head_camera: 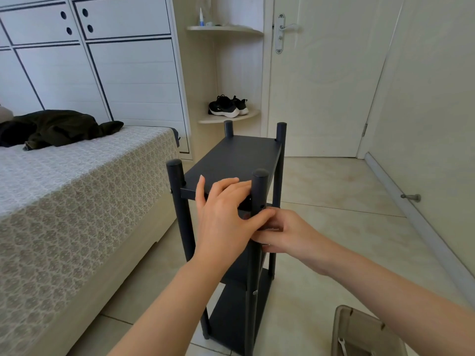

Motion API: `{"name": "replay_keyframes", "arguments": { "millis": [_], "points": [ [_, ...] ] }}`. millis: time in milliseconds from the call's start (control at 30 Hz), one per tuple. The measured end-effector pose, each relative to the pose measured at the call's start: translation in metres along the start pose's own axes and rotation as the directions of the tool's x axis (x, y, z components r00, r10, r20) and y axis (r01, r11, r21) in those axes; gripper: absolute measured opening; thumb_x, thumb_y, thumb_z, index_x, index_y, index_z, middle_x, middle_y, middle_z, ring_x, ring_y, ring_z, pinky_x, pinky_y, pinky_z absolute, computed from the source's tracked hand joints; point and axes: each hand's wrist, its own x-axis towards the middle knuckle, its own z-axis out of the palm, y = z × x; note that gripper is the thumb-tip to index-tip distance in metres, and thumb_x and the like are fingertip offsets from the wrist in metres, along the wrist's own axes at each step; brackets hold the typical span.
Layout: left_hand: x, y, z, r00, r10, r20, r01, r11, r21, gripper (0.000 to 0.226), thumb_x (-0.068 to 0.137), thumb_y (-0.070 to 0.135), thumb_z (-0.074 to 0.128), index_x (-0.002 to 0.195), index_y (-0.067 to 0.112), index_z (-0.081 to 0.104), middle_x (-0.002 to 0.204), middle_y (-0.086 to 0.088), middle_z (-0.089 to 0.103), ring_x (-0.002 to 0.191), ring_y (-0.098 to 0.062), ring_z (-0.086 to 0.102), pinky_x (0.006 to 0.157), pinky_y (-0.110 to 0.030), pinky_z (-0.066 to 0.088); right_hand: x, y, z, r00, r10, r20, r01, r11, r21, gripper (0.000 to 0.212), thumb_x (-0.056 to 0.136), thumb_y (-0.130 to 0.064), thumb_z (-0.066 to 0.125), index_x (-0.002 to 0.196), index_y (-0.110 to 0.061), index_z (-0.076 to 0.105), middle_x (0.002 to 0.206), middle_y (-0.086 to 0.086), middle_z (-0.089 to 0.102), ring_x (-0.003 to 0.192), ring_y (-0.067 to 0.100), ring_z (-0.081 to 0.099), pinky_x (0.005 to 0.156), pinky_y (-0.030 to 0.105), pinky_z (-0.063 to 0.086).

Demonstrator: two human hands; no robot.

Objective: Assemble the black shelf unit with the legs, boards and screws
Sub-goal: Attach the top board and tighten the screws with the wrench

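1. shelf unit (239, 304) stands upright on the tile floor (334, 191) by the bed (77, 188); left hand (226, 214) flat on the top board (239, 155), fingers straight, close together.
2. right hand (285, 235) at the near right leg (260, 186), fingertips hidden (cannot tell what they pinch).
3. risk: board shifts, screw goes in crooked.
4. matte black boards, smooth round dome-capped legs.

Four legs (260, 187), three boards (235, 155), one left hand (223, 219), one right hand (288, 233), two shoes (227, 106), one tray (359, 337).
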Motion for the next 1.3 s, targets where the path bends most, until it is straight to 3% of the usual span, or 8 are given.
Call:
{"name": "replay_keyframes", "arguments": {
  "millis": [233,333,467,567,667,800,1000,1300],
  "points": [
    [-0.005,0.0,-0.013,1.0,0.003,-0.007,-0.004,0.999,-0.048,0.044,0.082,0.05,0.068,0.119,0.025,0.071,0.119,0.018,0.067,0.126,-0.002,0.049,0.124,-0.042,0.014,0.0,-0.007,-0.01,1.0,0.006,0.031,-0.016,0.942,0.336,0.023,0.094,-0.002,0.056,0.113,-0.01,0.067,0.104,0.007,0.074,0.102,0.02,0.07,0.088,0.044,0.056],
    [-0.016,0.007,-0.016,0.974,-0.152,-0.169,0.117,0.972,-0.202,0.013,0.084,0.041,0.069,0.091,0.03,0.069,0.091,0.024,0.063,0.1,-0.001,0.056,0.095,-0.014,0.04,0.0,-0.009,-0.011,1.0,0.015,0.027,-0.024,0.915,0.403,0.023,0.096,-0.003,0.053,0.114,-0.007,0.067,0.102,0.01,0.073,0.102,0.025,0.071,0.091,0.048,0.054],
    [-0.02,0.008,-0.016,0.822,-0.564,-0.085,0.46,0.744,-0.486,0.018,0.088,0.03,0.075,0.078,0.021,0.063,0.077,0.01,0.064,0.073,-0.002,0.06,0.069,-0.009,0.044,0.0,-0.014,-0.01,0.999,0.029,-0.021,-0.021,0.95,0.311,0.023,0.097,-0.008,0.054,0.117,-0.007,0.066,0.11,0.01,0.073,0.104,0.024,0.069,0.098,0.051,0.052],
    [-0.018,0.0,-0.016,0.691,-0.708,0.143,0.629,0.493,-0.601,0.02,0.086,0.031,0.078,0.088,0.016,0.065,0.077,0.006,0.071,0.075,-0.004,0.069,0.074,-0.017,0.051,-0.004,-0.019,-0.009,0.988,-0.031,-0.152,0.038,0.998,0.042,0.021,0.096,-0.016,0.059,0.116,-0.016,0.066,0.108,-0.002,0.07,0.106,0.014,0.065,0.101,0.042,0.051],
    [-0.017,-0.007,-0.014,0.635,-0.681,0.365,0.681,0.27,-0.68,0.025,0.087,0.029,0.077,0.092,0.009,0.063,0.087,-0.001,0.077,0.088,-0.011,0.075,0.079,-0.021,0.056,-0.006,-0.017,-0.005,0.955,-0.15,-0.258,0.118,0.984,-0.133,0.024,0.093,-0.022,0.064,0.117,-0.02,0.062,0.109,-0.009,0.066,0.105,0.007,0.062,0.094,0.027,0.05],
    [-0.012,-0.009,-0.012,0.652,-0.565,0.506,0.7,0.193,-0.688,0.026,0.093,0.025,0.069,0.112,0.009,0.063,0.103,-0.003,0.078,0.101,-0.017,0.074,0.095,-0.033,0.056,-0.008,-0.013,-0.003,0.925,-0.224,-0.306,0.158,0.961,-0.227,0.03,0.093,-0.029,0.065,0.119,-0.03,0.05,0.106,-0.021,0.06,0.096,-0.006,0.059,0.071,0.004,0.045],
    [-0.012,-0.007,-0.01,0.668,-0.428,0.609,0.7,0.082,-0.71,0.038,0.099,0.025,0.059,0.127,0.0,0.057,0.116,-0.01,0.074,0.111,-0.022,0.07,0.104,-0.038,0.049,-0.013,-0.012,-0.001,0.903,-0.343,-0.257,0.256,0.913,-0.317,0.041,0.097,-0.025,0.058,0.134,-0.04,0.047,0.127,-0.016,0.054,0.111,0.0,0.056,0.091,0.02,0.051],
    [-0.014,-0.013,-0.003,0.686,-0.45,0.572,0.678,0.11,-0.727,0.039,0.083,0.037,0.064,0.106,0.006,0.059,0.106,-0.006,0.077,0.105,-0.018,0.073,0.095,-0.034,0.05,-0.012,-0.011,0.001,0.893,-0.381,-0.24,0.299,0.901,-0.316,0.039,0.099,-0.021,0.055,0.137,-0.026,0.053,0.128,-0.007,0.056,0.117,0.007,0.056,0.099,0.033,0.052]
  ]
}}
